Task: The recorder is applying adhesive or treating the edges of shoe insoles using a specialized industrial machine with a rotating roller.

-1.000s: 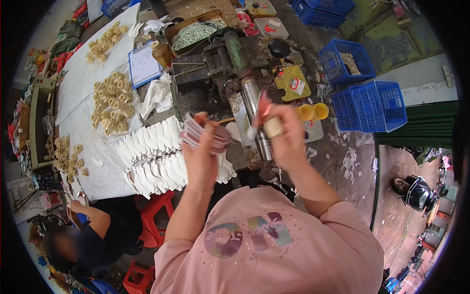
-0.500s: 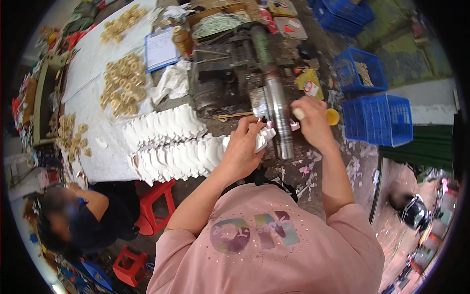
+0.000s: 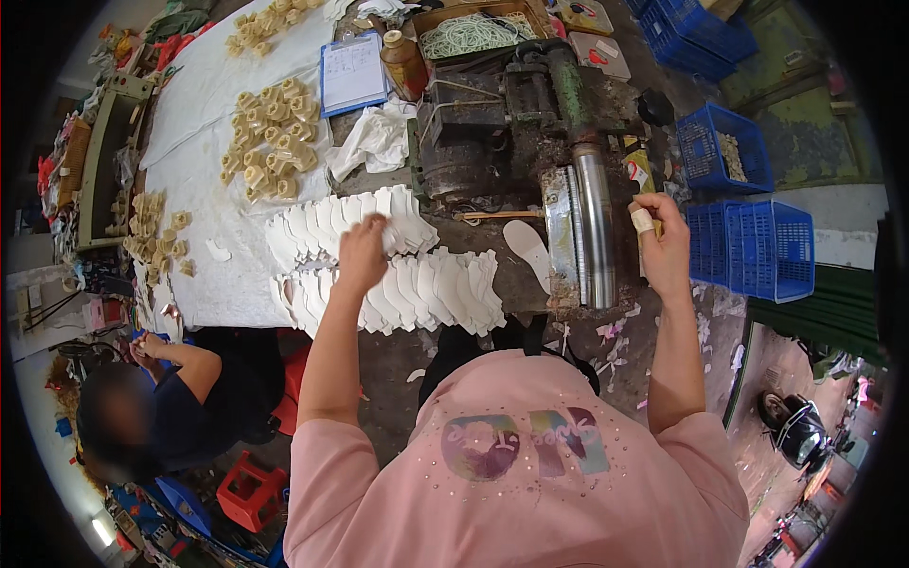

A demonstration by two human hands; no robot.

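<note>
Two rows of white insole-like pieces stand overlapped on the table, a back row (image 3: 407,213) and a front row (image 3: 426,293). My left hand (image 3: 363,254) is over the back row, fingers curled, with a bit of white showing at them; the piece is mostly hidden. One white insole (image 3: 527,252) lies flat beside the roller machine, left of its shiny metal roller (image 3: 595,227). On the roller's right side my right hand (image 3: 666,248) hangs with loosely bent fingers, one digit in a cream wrap (image 3: 642,221), and nothing seen in its grasp.
Cream-coloured fittings (image 3: 275,142) are heaped on the white sheet. Behind the rows are a clipboard (image 3: 352,74), a brown bottle (image 3: 405,66) and a crumpled white cloth (image 3: 374,140). Blue crates (image 3: 748,248) stand at right. A seated person (image 3: 180,398) is at left, near a red stool (image 3: 251,492).
My left hand has gone left from the roller to the back row. My right hand has moved slightly right in the view. The lone insole now shows beside the roller.
</note>
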